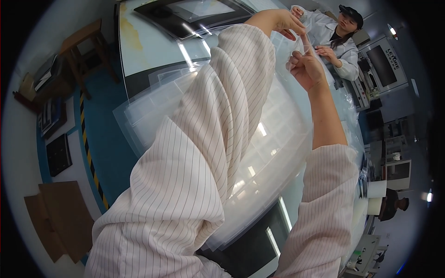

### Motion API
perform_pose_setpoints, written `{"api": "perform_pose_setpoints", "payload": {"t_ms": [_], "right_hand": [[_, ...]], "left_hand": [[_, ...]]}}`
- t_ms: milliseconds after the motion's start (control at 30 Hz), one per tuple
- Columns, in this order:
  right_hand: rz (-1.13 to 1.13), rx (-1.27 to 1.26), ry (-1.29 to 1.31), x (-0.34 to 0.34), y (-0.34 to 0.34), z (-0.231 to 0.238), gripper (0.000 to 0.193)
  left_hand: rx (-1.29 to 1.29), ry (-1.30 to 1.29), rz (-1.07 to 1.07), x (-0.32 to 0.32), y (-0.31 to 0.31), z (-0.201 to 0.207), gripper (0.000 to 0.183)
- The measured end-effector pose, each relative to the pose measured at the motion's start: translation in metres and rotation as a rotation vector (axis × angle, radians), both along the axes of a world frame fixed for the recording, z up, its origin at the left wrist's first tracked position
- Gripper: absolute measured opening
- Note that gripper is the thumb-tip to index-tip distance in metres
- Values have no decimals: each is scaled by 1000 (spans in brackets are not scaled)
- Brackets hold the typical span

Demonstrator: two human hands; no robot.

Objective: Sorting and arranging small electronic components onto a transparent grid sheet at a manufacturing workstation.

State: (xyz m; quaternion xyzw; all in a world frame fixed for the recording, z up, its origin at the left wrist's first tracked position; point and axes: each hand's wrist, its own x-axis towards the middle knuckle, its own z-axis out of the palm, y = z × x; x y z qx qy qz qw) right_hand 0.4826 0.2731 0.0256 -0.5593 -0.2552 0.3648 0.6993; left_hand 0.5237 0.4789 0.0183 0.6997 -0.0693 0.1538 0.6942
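Both my arms, in striped sleeves, reach across a stack of clear plastic sheets (273, 134) divided into rectangular cells. Beyond the stack, at the top of the view, my left hand (282, 22) bends downward with its fingers pinched on thin clear plastic film (283, 47). Just below and to the right, my right hand (306, 69) is closed, its fingers curled on the same film. The two hands are close together. Glare and the film's transparency hide its exact edges. My left sleeve covers much of the stack.
A co-worker (336, 39) in a white coat and dark cap stands across the table, hands near mine. Dark framed panels (185, 16) lie at the far left of the table. A wooden stool (83, 46) and cardboard (67, 217) stand left, past black-yellow floor tape (88, 153).
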Motion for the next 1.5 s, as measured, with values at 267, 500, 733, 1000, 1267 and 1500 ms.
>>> {"api": "perform_pose_setpoints", "payload": {"t_ms": [267,500,733,1000,1267,1500], "right_hand": [[-400,-498,-50,20,-29,11,79],[-419,-801,-1055,-120,-158,65,45],[-390,-821,-1061,-336,-350,83,28],[-949,-608,-329,-439,-482,43,25],[-987,168,-26,-450,-471,31,42],[-937,156,172,-448,-473,10,32]], "left_hand": [[332,50,553,-5,20,10,15],[380,41,575,-40,10,14,15],[233,-154,484,-40,-3,70,10],[832,-558,-257,-162,-344,160,20],[944,-1381,-480,-372,-501,63,15],[914,-1363,-504,-385,-500,30,15]]}}
